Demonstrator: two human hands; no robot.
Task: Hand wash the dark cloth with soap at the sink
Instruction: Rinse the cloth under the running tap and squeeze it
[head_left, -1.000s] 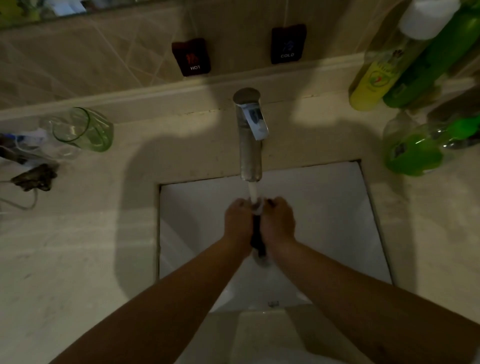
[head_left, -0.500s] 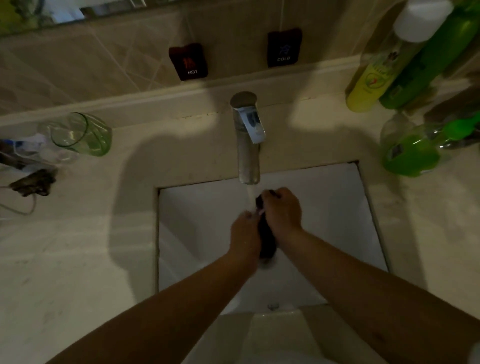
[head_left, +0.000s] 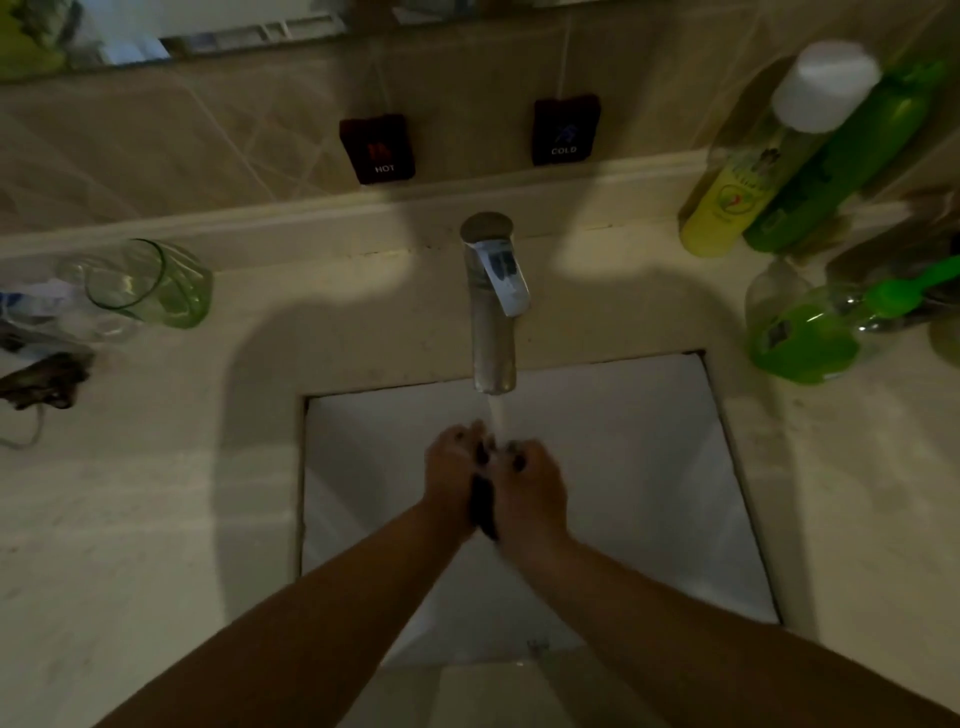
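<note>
Both sets of fingers are curled inward and clamped on the dark cloth, the left hand and right hand pressed side by side with the fabric bunched between them. Only a narrow, wet-looking black strip shows in the gap between the palms; the rest is hidden inside the grips. The cloth sits over the white rectangular sink, directly under a thin stream of water from the cylindrical brushed-metal faucet. The surrounding pale stone counter looks smooth. On the left a green-tinted glass lies tipped; on the right, translucent green bottles are cut off by the frame edge, and their labels are blurred.
</note>
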